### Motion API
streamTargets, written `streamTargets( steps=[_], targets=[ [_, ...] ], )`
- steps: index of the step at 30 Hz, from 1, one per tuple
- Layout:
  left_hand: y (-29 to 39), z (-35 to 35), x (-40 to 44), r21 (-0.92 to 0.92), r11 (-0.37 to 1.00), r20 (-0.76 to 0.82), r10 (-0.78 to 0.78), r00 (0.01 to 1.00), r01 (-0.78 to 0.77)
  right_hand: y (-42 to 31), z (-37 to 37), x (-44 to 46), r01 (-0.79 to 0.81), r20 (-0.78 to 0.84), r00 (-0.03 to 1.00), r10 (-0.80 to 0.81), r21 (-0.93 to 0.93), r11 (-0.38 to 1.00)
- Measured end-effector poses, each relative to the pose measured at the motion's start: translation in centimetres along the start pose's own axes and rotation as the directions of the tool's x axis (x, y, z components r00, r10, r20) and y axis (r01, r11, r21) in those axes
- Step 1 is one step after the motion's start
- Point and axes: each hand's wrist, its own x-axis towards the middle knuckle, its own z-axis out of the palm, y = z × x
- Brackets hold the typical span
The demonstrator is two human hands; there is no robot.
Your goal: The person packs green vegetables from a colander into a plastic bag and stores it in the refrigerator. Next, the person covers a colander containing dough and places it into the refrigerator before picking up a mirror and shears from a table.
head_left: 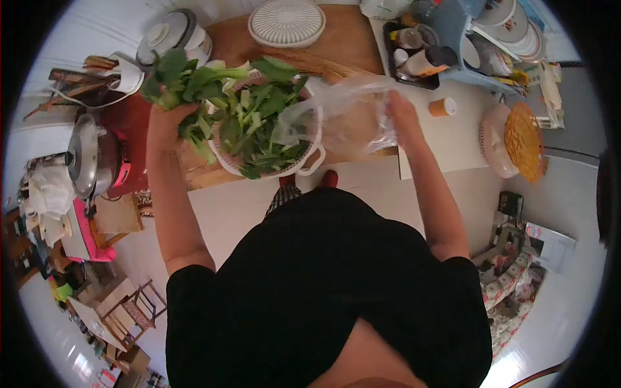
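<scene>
A bunch of leafy greens (169,81) is gripped in my left hand (169,124), over the left side of a white basket (223,158). More cut greens (255,123) fill that basket, leaves and pale stems mixed. My right hand (405,115) has its fingers closed on the edge of a clear plastic bag (352,119). The bag hangs out to the left of that hand, and its far end overlaps the basket's right rim. Some stems near my left hand droop over the basket's edge.
Behind the basket lies a bundle of dry straw-like stalks (317,63), with a round ridged white lid (286,24) beyond. A lidded pan (84,157) stands at left. To the right are a black tray of jars (420,55), a small orange-labelled bottle (442,107) and a blue dish rack (462,39).
</scene>
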Motion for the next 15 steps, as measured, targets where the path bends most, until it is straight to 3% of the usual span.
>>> streamTargets(
  steps=[2, 5, 6, 7, 8, 10, 11, 12, 15],
  targets=[
    [1.9, 2.6, -0.4, -0.117, 0.993, 0.073, -0.001, 0.997, 0.009, -0.6, 1.0, 0.0, -0.113, 0.048, 0.993, 0.109, 0.112, 0.987],
    [1.8, 6.8, -0.1, -0.053, 0.996, 0.158, -0.057, 0.986, 0.066, -0.6, 1.4, 0.5, -0.336, 0.117, 0.941, 0.318, 0.216, 0.917],
    [0.8, 7.5, 0.4, 0.419, 0.791, 0.448, 0.246, 0.859, -0.445, 0.0, 1.4, 0.9, -0.366, 0.149, 0.930, 0.337, 0.276, 0.889],
    [-1.1, 8.3, 1.0, 0.539, 0.183, 0.777, 0.267, 0.569, -0.822, 1.1, 1.4, 1.5, -0.396, 0.181, 0.918, 0.354, 0.333, 0.856],
    [-4.9, 11.0, 1.2, 0.423, 0.614, 0.637, 0.321, 0.701, -0.666, 1.6, 1.2, 1.8, -0.425, 0.213, 0.905, 0.369, 0.386, 0.818],
    [-8.4, 17.4, 0.8, 0.220, 0.937, 0.476, 0.139, 0.869, -0.271, -0.8, 0.4, 0.0, -0.510, 0.346, 0.860, 0.375, 0.550, 0.662],
    [-8.8, 19.1, 0.8, 0.275, 0.951, 0.456, 0.002, 0.890, -0.143, -1.4, 0.3, -0.6, -0.525, 0.360, 0.851, 0.382, 0.572, 0.631],
    [-10.3, 19.5, 1.4, 0.309, 0.937, 0.493, -0.010, 0.870, -0.164, -1.9, 0.1, -1.2, -0.539, 0.373, 0.842, 0.389, 0.592, 0.599],
    [-15.7, 21.3, 3.0, 0.433, 0.861, 0.588, -0.045, 0.808, -0.267, -1.3, -0.7, -1.8, -0.475, 0.242, 0.879, 0.410, 0.490, 0.730]
  ],
)
